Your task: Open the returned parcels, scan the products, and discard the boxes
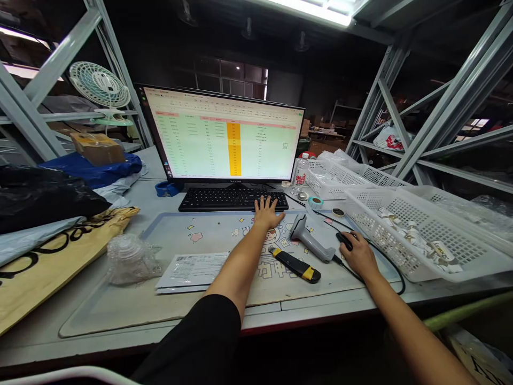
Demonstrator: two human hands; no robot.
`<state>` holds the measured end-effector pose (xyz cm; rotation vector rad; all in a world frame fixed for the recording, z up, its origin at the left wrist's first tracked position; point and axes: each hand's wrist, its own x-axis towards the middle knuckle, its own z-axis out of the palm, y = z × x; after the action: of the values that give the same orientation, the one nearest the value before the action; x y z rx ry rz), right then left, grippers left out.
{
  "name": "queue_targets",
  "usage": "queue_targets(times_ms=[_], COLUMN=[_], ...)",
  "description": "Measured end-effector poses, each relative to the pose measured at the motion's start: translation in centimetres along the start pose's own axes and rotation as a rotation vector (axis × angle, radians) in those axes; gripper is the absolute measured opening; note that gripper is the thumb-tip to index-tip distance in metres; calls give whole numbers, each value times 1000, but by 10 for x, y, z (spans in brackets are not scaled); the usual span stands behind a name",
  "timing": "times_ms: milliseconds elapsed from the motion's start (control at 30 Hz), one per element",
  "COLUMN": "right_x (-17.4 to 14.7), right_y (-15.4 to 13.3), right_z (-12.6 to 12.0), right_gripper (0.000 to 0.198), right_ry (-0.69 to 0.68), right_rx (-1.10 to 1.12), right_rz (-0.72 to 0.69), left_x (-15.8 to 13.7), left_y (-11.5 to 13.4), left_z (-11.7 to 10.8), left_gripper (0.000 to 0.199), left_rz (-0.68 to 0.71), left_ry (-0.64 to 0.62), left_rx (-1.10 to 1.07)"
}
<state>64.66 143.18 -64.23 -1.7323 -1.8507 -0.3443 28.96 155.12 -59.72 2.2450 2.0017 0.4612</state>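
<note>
My left hand (267,213) rests with spread fingers on the right part of a black keyboard (216,199). On the desk mat's right side, my right hand (359,256) is closed over a black computer mouse (345,241). Between the two hands lie a grey barcode scanner (311,239) with a black cable and a black-and-yellow utility knife (296,264). Behind the keyboard stands a monitor (200,141) showing a spreadsheet with an orange column. Left of my forearm are printed papers (192,271) and a bubble-wrapped item (130,259), its contents unclear.
White plastic baskets (404,267) line the right side, the nearest holding small packages. A water bottle (301,171) and tape rolls (316,202) sit beside the monitor. Parcels (76,251), a cardboard box (98,149) and a fan (99,84) are on the left. Metal shelf frames flank the desk.
</note>
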Motion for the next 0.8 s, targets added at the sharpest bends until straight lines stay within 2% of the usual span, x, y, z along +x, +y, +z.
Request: queue_targets(times_ms=[800], right_x=[0], right_y=[0], right_z=[0], right_gripper=[47], right_ry=[1], right_rx=[21], right_rz=[-12], left_x=[3], left_y=[-1], left_z=[4], left_gripper=[89], left_rz=[0], left_ry=[0], left_rx=[4])
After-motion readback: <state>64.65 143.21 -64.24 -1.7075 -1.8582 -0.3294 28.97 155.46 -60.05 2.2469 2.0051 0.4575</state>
